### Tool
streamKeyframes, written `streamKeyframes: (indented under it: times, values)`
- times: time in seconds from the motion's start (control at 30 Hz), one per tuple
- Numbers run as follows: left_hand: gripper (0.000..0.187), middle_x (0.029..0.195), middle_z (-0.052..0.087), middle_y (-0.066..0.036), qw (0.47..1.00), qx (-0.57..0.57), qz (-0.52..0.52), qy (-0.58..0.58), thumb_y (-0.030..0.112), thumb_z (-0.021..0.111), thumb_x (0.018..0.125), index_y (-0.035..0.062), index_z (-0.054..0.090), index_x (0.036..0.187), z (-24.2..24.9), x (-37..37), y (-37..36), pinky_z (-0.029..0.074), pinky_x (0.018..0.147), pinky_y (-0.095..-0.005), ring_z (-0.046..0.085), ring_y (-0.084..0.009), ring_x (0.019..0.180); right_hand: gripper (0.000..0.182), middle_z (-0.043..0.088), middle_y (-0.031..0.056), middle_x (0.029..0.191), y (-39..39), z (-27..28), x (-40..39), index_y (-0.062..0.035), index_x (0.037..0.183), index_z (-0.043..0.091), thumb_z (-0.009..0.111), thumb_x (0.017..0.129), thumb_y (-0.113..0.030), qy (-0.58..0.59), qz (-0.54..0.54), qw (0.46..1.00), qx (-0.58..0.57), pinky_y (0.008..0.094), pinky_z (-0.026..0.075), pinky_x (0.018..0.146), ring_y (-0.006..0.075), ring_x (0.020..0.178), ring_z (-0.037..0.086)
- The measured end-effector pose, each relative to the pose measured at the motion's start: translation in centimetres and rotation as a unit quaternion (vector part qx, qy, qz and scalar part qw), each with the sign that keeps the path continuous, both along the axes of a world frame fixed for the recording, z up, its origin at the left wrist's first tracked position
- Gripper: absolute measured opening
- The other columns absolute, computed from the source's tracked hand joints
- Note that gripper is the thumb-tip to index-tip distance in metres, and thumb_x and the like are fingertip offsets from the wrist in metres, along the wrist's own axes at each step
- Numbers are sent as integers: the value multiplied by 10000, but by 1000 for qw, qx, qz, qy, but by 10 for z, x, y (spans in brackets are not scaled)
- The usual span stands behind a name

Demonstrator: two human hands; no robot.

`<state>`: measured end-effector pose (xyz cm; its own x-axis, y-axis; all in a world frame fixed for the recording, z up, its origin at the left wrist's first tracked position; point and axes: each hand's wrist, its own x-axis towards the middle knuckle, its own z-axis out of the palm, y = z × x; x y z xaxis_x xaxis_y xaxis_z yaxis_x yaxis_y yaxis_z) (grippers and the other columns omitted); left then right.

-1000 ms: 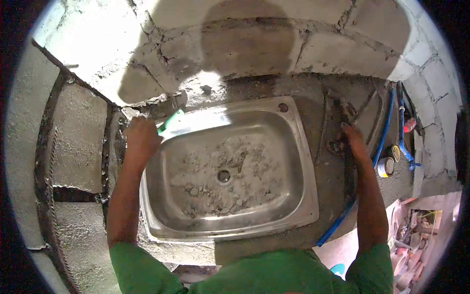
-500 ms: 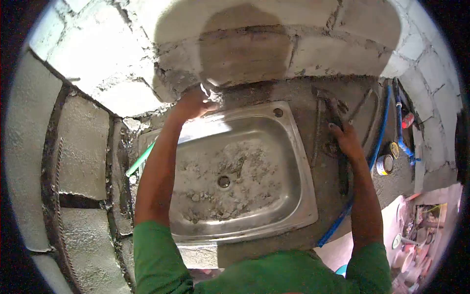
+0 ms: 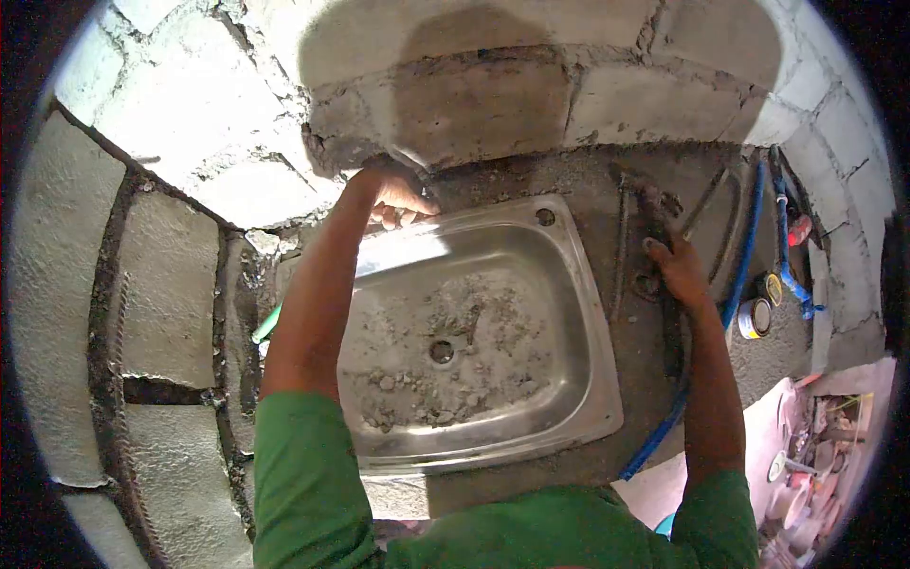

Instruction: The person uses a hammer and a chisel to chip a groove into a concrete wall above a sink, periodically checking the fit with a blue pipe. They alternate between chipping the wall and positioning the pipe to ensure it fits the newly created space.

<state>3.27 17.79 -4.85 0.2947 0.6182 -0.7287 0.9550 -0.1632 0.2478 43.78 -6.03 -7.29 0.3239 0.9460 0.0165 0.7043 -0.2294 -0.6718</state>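
A stainless-steel sink point(image 3: 595, 365) is set in the counter, with grey crumbs and mortar dust point(image 3: 455, 379) lying in its basin around the drain hole point(image 3: 442, 352). My left hand point(image 3: 398, 196) is at the back rim, its fingers curled together; anything inside them is hidden. On the right, my right hand point(image 3: 680, 270) closes around a long, dark, dirt-covered tool point(image 3: 656, 211) over the counter; its exact kind cannot be made out. Thin bent metal bars point(image 3: 621, 251) lie on either side of it.
A blue hose point(image 3: 747, 248) runs along the right, with a second blue pipe point(image 3: 789, 270), a small open can point(image 3: 755, 318) and a red item point(image 3: 799, 229) beyond. A green tube point(image 3: 266, 325) pokes out left of the sink. Block walls point(image 3: 654, 104) rise behind.
My left hand has shifted slightly right along the back rim, and its fingers now curl down. My right hand stays on the dark tool. The view has moved a little.
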Motion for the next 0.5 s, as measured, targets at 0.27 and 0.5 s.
streamKeyframes:
  times: [0.27,0.5]
  values:
    - [591,1011,655,-154,978,72,134,-140,535,647,857,1,571,1099,-8,1,-19,586,577,-382,670,-252,656,636,601,250,1226,-2,6,3,-82,1400,454,607,885,-421,56,-2,996,-75,420,497,895,380,1023,635]
    - [571,853,660,-204,961,181,135,-160,438,685,837,-12,547,1160,-36,5,-19,592,546,-392,680,-299,640,446,654,147,858,-4,16,-9,62,1069,595,609,878,-341,61,-24,998,-24,382,464,811,251,829,616]
